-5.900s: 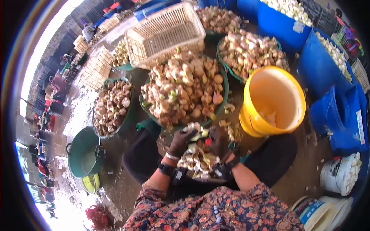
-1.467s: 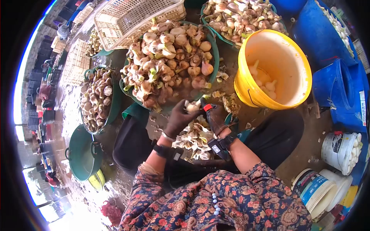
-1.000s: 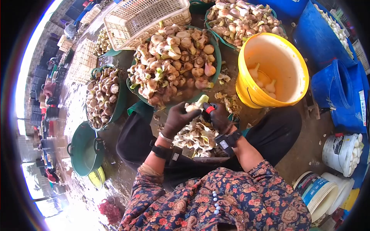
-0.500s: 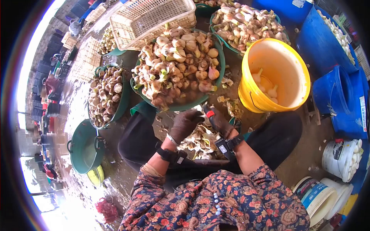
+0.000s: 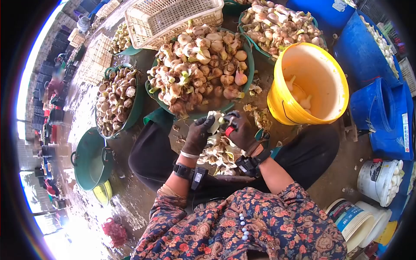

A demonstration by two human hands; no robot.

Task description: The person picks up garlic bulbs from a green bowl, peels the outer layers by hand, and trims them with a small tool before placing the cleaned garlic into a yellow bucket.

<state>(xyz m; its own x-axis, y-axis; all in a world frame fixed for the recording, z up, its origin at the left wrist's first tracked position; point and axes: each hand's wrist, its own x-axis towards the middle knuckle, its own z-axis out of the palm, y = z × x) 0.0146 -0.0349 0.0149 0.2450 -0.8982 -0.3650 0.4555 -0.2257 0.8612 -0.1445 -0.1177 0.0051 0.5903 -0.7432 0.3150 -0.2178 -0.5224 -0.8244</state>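
Note:
My left hand (image 5: 198,135), in a dark glove, is closed around a pale garlic bulb (image 5: 214,123) held up above my lap. On its other side, my right hand (image 5: 241,132), gloved too, has its fingers pinched at the bulb's greenish stem. A strip of red (image 5: 230,130) shows at the right hand's fingers. Below both hands lies a heap of garlic peelings (image 5: 222,155) between my legs. Just beyond them stands a green tub (image 5: 250,65) piled with unpeeled garlic bulbs (image 5: 201,71).
To the right, a yellow bucket (image 5: 281,93) has a few peeled bulbs (image 5: 305,102) at its bottom. A cream plastic crate (image 5: 177,27) rests against the garlic tub's far side. Left are another garlic-filled tub (image 5: 138,102) and a green basin (image 5: 89,167). Blue containers (image 5: 362,50) line the far right.
My hands have lifted slightly and turned, bringing the pale bulb into plain sight between them. The left hand has shifted a little left.

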